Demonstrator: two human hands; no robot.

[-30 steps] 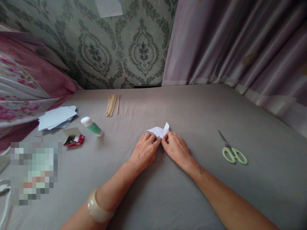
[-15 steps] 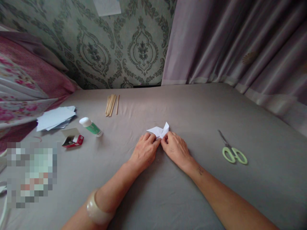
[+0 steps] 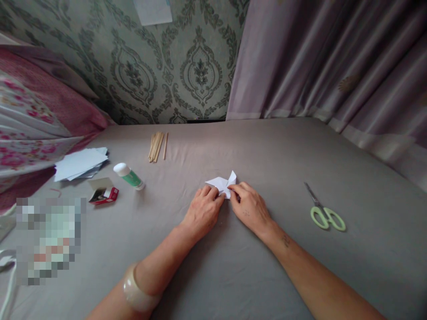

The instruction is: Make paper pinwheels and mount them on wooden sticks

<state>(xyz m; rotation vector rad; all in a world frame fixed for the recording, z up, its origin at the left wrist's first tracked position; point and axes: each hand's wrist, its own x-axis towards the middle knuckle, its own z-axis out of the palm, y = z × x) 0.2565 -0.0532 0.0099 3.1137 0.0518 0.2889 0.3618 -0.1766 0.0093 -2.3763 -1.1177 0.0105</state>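
Observation:
A small piece of folded white paper (image 3: 220,183) lies on the grey cloth in the middle, with one pointed flap standing up at its right. My left hand (image 3: 205,208) grips its near left edge, fingers curled and thumb pressed on the paper. At the right side, the thumb and forefinger of my right hand (image 3: 250,204) pinch the paper near the base of the raised flap. The fingers hide part of the near edge.
Left of my hands stand a glue stick (image 3: 130,177), an open red box (image 3: 104,194) and a stack of paper (image 3: 82,163). Wooden sticks (image 3: 156,147) lie farther back. Green-handled scissors (image 3: 325,213) rest at the right. A blurred patch (image 3: 53,240) covers something at the lower left.
My right hand has shifted slightly right, uncovering more of the paper's near edge between the hands. My left hand stays on the paper. The whole view has moved a little.

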